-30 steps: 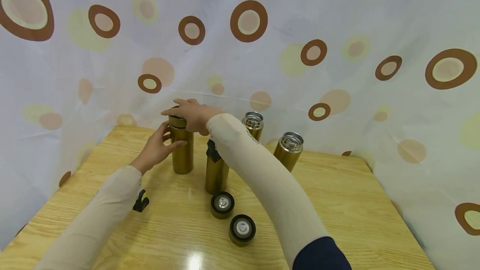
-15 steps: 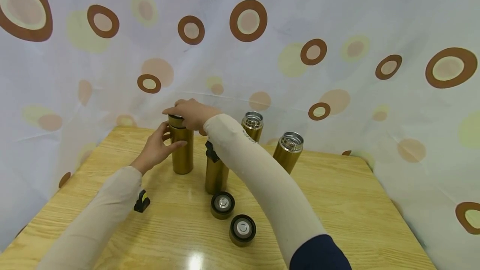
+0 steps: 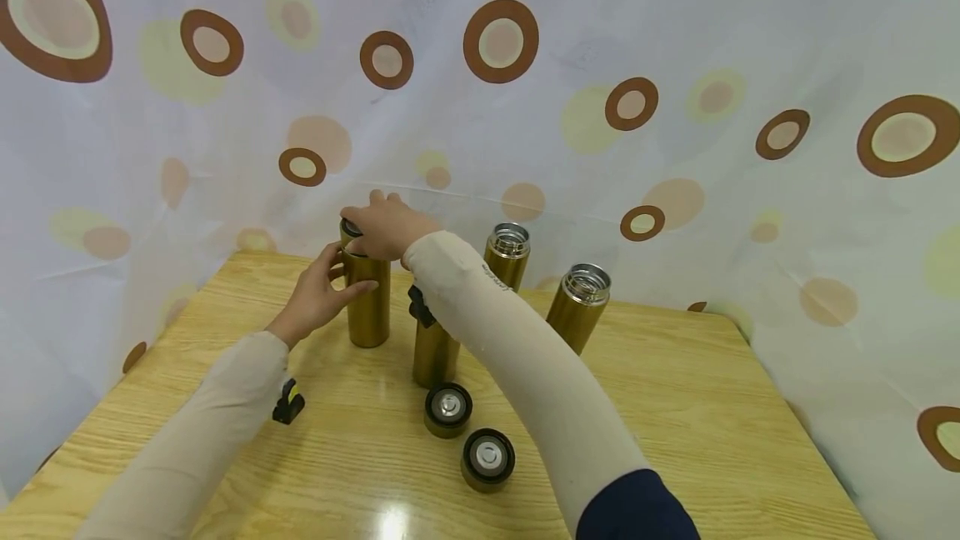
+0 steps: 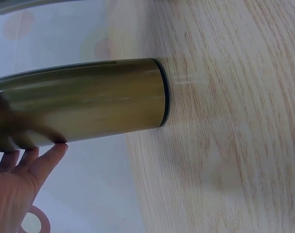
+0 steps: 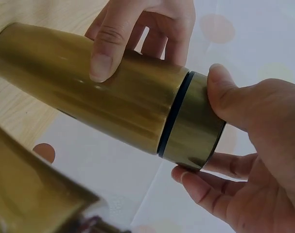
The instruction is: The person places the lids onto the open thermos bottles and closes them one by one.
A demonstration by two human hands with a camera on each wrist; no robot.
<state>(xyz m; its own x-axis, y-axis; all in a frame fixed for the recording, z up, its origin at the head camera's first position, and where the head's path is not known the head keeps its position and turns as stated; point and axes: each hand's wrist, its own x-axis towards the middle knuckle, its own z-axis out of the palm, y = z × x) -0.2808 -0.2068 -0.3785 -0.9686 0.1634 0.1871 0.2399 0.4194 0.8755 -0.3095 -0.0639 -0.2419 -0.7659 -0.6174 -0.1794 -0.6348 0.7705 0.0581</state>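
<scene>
A gold thermos flask (image 3: 369, 315) stands upright at the table's back left. My left hand (image 3: 315, 294) grips its body, thumb in front and fingers behind; the left wrist view shows the flask's base (image 4: 157, 94) on the wood. My right hand (image 3: 386, 227) holds the flask's gold lid (image 5: 196, 121) from above. In the right wrist view the thumb presses one side of the lid and the fingertips the other, and a dark ring shows between lid and body. From the head, the right hand hides part of the lid.
A second flask (image 3: 435, 357) stands close to the right, partly behind my right sleeve. Two lidless flasks with steel mouths, one (image 3: 508, 252) farther back and one (image 3: 577, 307) to the right, stand beyond the arm. Two upturned lids (image 3: 448, 407) lie in front on the wooden table (image 3: 712, 423).
My right hand's fingers have shifted round the lid, from spread out over the top to drawn in closer. The left hand keeps its grip, and the flask stays in place.
</scene>
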